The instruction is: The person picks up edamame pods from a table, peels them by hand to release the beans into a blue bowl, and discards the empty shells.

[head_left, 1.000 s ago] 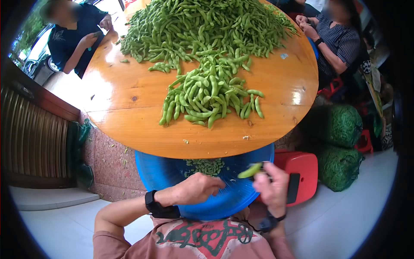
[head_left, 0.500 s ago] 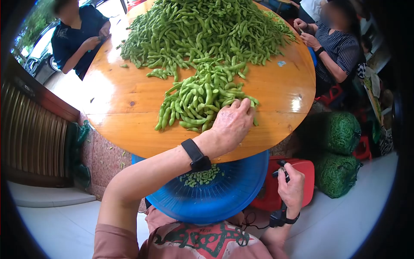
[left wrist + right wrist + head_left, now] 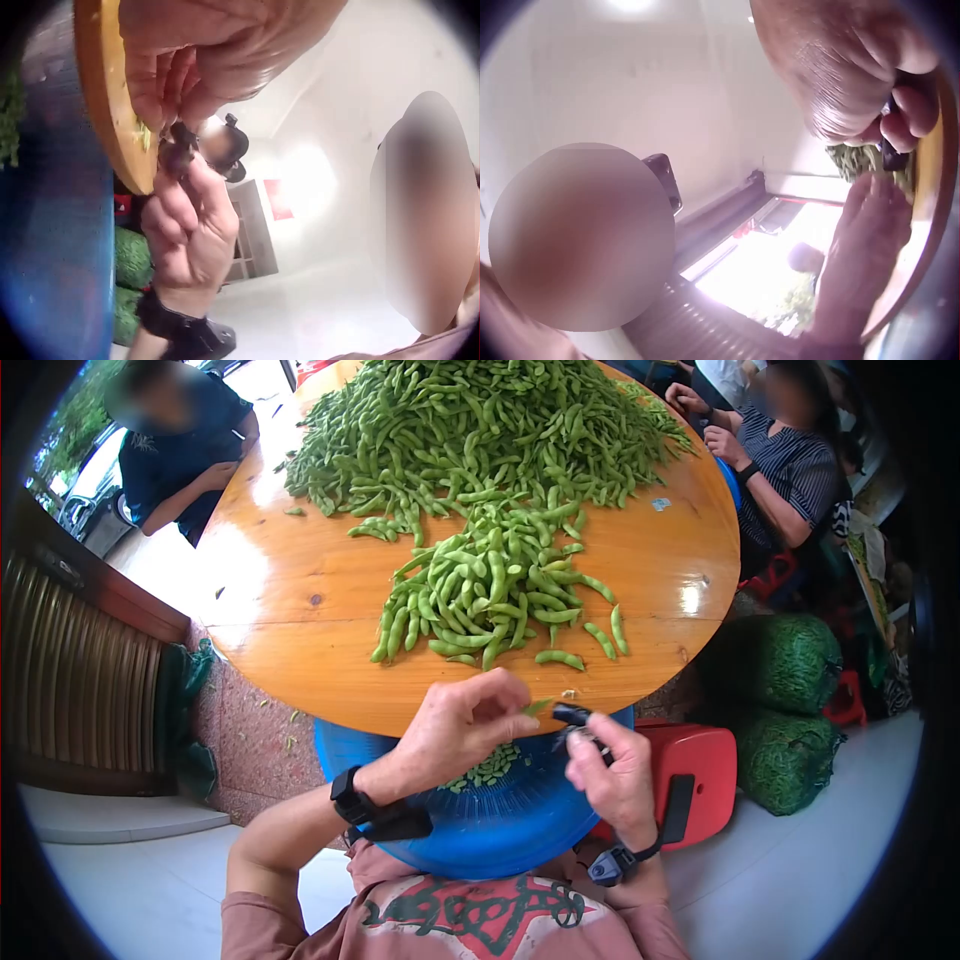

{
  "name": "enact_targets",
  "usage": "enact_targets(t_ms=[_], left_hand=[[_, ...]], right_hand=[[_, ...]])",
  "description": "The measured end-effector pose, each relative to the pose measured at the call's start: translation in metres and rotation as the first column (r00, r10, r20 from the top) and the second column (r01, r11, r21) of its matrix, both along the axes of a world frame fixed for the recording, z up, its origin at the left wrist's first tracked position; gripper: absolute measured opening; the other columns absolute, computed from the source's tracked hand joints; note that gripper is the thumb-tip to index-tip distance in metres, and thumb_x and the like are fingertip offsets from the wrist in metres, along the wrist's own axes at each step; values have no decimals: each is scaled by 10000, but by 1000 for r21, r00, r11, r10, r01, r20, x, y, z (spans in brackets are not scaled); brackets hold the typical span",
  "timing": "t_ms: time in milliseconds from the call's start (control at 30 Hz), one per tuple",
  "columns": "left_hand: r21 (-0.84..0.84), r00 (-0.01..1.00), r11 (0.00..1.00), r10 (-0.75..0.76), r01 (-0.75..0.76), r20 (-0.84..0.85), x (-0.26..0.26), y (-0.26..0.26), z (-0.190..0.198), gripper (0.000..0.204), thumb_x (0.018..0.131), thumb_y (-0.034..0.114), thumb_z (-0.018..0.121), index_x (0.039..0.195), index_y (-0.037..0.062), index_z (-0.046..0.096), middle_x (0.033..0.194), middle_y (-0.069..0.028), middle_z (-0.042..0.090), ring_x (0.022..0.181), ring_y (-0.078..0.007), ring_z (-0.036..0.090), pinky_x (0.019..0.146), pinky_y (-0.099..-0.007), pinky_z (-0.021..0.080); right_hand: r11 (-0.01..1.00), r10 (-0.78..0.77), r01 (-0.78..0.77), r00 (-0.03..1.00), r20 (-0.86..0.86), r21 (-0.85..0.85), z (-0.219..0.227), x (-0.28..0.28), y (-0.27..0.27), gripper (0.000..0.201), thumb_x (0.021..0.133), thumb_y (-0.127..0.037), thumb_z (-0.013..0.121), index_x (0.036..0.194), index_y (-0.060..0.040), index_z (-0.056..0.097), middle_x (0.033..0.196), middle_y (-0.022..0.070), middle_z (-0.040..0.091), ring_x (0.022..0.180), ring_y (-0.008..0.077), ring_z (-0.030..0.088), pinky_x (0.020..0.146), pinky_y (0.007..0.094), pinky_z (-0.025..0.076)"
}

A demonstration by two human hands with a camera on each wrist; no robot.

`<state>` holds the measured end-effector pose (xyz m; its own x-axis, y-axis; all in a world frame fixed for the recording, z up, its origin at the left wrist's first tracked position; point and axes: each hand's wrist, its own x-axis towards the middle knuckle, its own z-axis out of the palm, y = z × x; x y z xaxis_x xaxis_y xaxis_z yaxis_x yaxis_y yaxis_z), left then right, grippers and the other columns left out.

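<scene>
Over the table's near edge, my left hand (image 3: pixel 462 722) pinches a green soybean pod (image 3: pixel 538 707) between thumb and fingertips. Close against it, my right hand (image 3: pixel 612 772) grips a small black tool (image 3: pixel 572 714) whose exact kind I cannot tell. In the left wrist view the tool (image 3: pixel 180 142) meets the left fingertips, and the fingers mostly hide the pod. Beneath both hands sits a blue plastic basin (image 3: pixel 440 852) with loose shelled beans (image 3: pixel 492 768) in it. A small heap of pods (image 3: pixel 465 595) lies on the table just beyond the hands.
The rounded wooden table (image 3: pixel 290 645) carries a large mound of pods (image 3: pixel 480 430) farther back. A red stool (image 3: pixel 705 780) stands at the right, with green net sacks (image 3: pixel 790 760) beyond it. Two people sit at the table's far left and right.
My left hand reached onto the small heap, then came back over the basin with a pod. The right hand has moved left and up, bringing the tool to that pod.
</scene>
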<state>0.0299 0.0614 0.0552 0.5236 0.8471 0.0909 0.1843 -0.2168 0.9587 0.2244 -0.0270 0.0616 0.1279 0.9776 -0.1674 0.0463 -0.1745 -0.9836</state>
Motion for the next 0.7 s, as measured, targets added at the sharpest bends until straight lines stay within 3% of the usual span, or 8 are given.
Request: enact_targets(t_ms=[33, 67, 167, 233, 333, 400, 600, 700], left_hand=[[-493, 977, 867, 38, 73, 211, -4, -9, -2, 166, 898, 61, 744, 958, 40, 591, 824, -23, 657, 682, -106, 634, 587, -234, 507], [-536, 964, 838, 48, 104, 262, -9, -15, -6, 165, 908, 77, 749, 951, 53, 592, 814, 10, 645, 683, -30, 595, 570, -199, 487], [-563, 940, 823, 135, 69, 312, -17, -31, -17, 165, 903, 69, 751, 945, 49, 593, 788, 4, 644, 653, -41, 587, 567, -205, 488], [-529, 935, 847, 147, 49, 323, -18, -39, -26, 159, 900, 54, 750, 930, 44, 595, 816, 4, 651, 684, -34, 583, 580, -197, 482], [-449, 909, 892, 154, 41, 388, -16, -45, -33, 146, 894, 31, 749, 920, 28, 606, 838, 2, 654, 729, -30, 586, 613, -194, 491], [-290, 961, 956, 113, -37, 253, -15, -47, -33, 141, 882, 10, 754, 913, 10, 616, 851, 3, 653, 767, -29, 586, 647, -200, 504], [-187, 992, 982, 57, -35, 112, -18, -49, -30, 145, 870, 11, 765, 898, -3, 624, 835, -12, 651, 758, -37, 596, 643, -221, 519], [-125, 994, 992, 30, -17, 108, -17, -52, -27, 165, 867, 22, 772, 864, 4, 609, 817, -22, 640, 720, -57, 605, 598, -228, 507]], right_hand=[[998, 57, -62, 989, -139, -30, -1, -8, 0, 201, 981, -79, 590, 1136, 32, 653, 685, -43, 527, 547, 19, 466, 478, 203, 369], [996, 63, -77, 968, -242, -51, -2, -14, -1, 190, 987, -76, 584, 1124, 40, 646, 692, -37, 529, 549, 21, 465, 475, 205, 367], [992, 43, -87, 919, -392, -94, -10, -23, -5, 168, 997, -73, 575, 1094, 50, 636, 702, -25, 532, 552, 26, 464, 474, 209, 367], [990, 16, -76, 897, -442, -119, -13, -27, -6, 157, 1001, -73, 573, 1076, 51, 633, 704, -19, 532, 552, 29, 466, 475, 210, 368], [990, 10, -62, 926, -376, -124, -14, -28, -9, 132, 1002, -74, 573, 1055, 32, 631, 699, -21, 520, 559, 32, 470, 480, 208, 370], [979, 102, -162, 917, -386, -126, -14, -26, -11, 112, 997, -67, 577, 1006, 35, 622, 744, -15, 513, 579, 37, 485, 489, 208, 378], [978, 196, -208, 954, -227, -31, -19, -22, -12, 120, 981, -40, 584, 944, 74, 597, 856, -2, 501, 616, 43, 510, 500, 214, 396], [974, 214, -226, 941, -262, -13, -24, -18, -14, 107, 986, -41, 574, 975, 57, 617, 811, -6, 502, 588, 41, 483, 481, 212, 365]])
